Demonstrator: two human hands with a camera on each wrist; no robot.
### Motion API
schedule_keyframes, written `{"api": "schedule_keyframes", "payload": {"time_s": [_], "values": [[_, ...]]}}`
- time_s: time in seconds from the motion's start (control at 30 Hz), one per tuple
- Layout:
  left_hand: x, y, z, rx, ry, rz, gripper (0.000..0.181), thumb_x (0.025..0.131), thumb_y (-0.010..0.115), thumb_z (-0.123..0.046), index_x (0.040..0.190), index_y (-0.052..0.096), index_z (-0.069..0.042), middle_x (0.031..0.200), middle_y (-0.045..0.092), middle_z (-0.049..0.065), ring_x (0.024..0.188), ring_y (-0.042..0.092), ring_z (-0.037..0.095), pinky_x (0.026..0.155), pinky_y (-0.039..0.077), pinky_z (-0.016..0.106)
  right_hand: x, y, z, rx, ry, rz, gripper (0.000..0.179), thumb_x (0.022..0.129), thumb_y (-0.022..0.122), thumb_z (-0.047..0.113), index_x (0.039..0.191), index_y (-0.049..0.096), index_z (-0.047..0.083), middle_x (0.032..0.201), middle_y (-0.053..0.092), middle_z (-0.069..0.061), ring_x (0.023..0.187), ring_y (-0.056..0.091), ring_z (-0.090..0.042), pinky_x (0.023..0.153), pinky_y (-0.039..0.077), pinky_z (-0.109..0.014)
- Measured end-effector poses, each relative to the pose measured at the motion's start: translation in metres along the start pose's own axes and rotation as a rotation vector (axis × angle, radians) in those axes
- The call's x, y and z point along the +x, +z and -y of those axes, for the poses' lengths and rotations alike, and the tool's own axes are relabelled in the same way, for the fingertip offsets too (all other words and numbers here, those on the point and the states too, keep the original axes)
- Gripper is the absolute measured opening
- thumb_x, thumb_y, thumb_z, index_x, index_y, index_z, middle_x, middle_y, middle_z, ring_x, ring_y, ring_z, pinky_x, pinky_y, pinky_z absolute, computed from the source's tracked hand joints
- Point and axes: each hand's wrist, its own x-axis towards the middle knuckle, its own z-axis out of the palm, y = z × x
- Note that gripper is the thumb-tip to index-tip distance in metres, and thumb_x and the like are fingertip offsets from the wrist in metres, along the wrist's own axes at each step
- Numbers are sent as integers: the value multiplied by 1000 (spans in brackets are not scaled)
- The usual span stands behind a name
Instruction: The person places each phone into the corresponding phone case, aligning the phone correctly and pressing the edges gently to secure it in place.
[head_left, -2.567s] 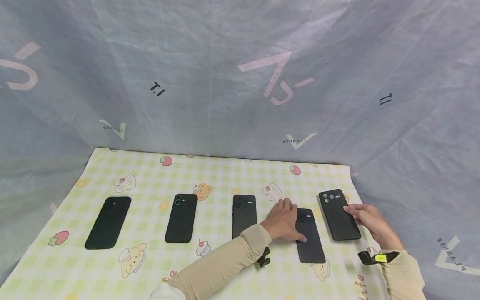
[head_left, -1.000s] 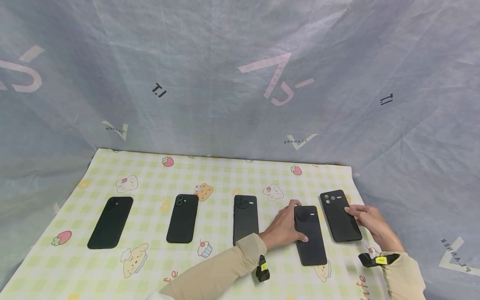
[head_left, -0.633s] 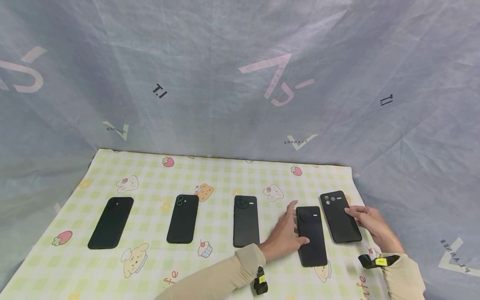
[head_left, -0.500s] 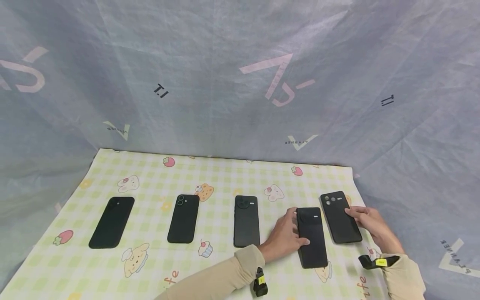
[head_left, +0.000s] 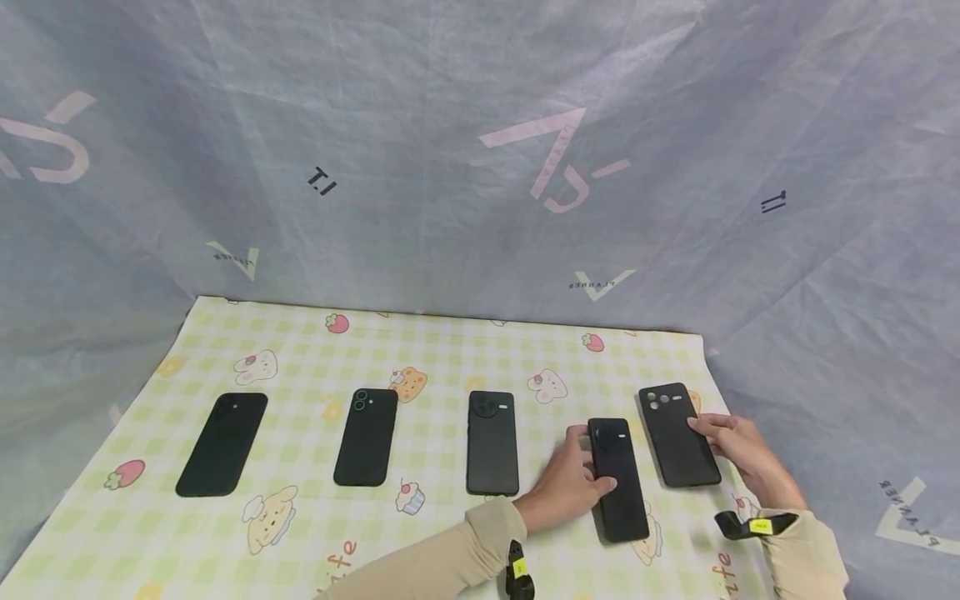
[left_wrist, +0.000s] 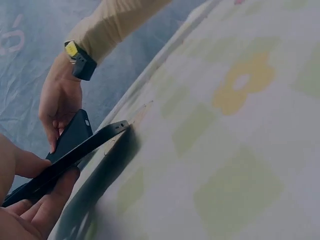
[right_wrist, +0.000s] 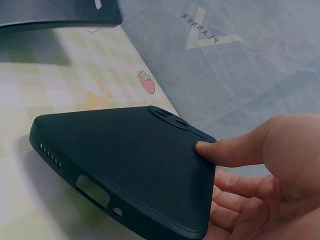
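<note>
My left hand (head_left: 567, 490) pinches a black phone case (head_left: 618, 479) by its left edge, thumb on top and fingers underneath. In the left wrist view that phone case (left_wrist: 75, 155) is tilted and raised off the tablecloth, with a dark shadow below. To its right, my right hand (head_left: 738, 450) holds another black phone case (head_left: 681, 437) by the right edge. The right wrist view shows this case (right_wrist: 125, 170) lifted, with port cutouts along its near end and the thumb on its back. Camera holes pierce its far end.
Three more black phone cases lie in a row to the left: one beside my left hand (head_left: 492, 443), a middle case (head_left: 366, 437) and the leftmost case (head_left: 222, 446). A checked tablecloth (head_left: 442, 350) covers the table. Grey fabric (head_left: 420, 167) hangs behind and at both sides.
My left fingers went from reaching over the phone case to gripping its left edge. That case has shifted toward me and now tilts. My right hand has barely moved with its case.
</note>
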Motion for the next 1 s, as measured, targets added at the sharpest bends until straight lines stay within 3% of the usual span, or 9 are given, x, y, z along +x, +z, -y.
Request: {"api": "schedule_keyframes", "payload": {"time_s": [0.13, 0.27, 0.47, 0.73, 1.0], "values": [[1, -3, 4, -27, 8, -10, 67, 97, 78, -6, 154, 43, -8, 118, 74, 5, 88, 72, 5, 78, 59, 23, -2, 2, 0, 12, -6, 1, 73, 109, 63, 42, 151, 47, -16, 111, 70, 6, 93, 59, -4, 79, 54, -22], [1, -7, 6, -27, 17, -17, 67, 99, 76, -7, 157, 43, -7, 121, 74, 9, 95, 73, 10, 83, 60, 26, -4, 2, 2, 32, -7, -4, 72, 109, 64, 41, 149, 48, -17, 107, 69, 9, 90, 60, -4, 78, 54, -21], [3, -13, 3, -18, 16, -37, 68, 100, 75, -10, 159, 41, -4, 134, 69, 19, 115, 72, 24, 94, 61, 36, -10, 4, 6, 49, -14, 8, 74, 110, 63, 42, 151, 45, -17, 116, 68, 5, 92, 59, -1, 80, 55, -21], [7, -15, 1, -80, 14, -11, 70, 96, 65, -3, 161, 37, -2, 128, 71, 12, 108, 72, 15, 93, 60, 32, -16, 6, 10, 93, -28, 10, 74, 110, 63, 39, 152, 43, -18, 107, 70, 13, 89, 64, 2, 80, 55, -20], [10, -15, -1, -79, 3, -27, 69, 96, 64, -4, 160, 39, -3, 129, 72, 12, 111, 72, 18, 97, 58, 36, -26, 10, 14, 151, -38, 23, 75, 111, 62, 39, 155, 40, -18, 106, 71, 17, 91, 66, 5, 84, 56, -18]]}}
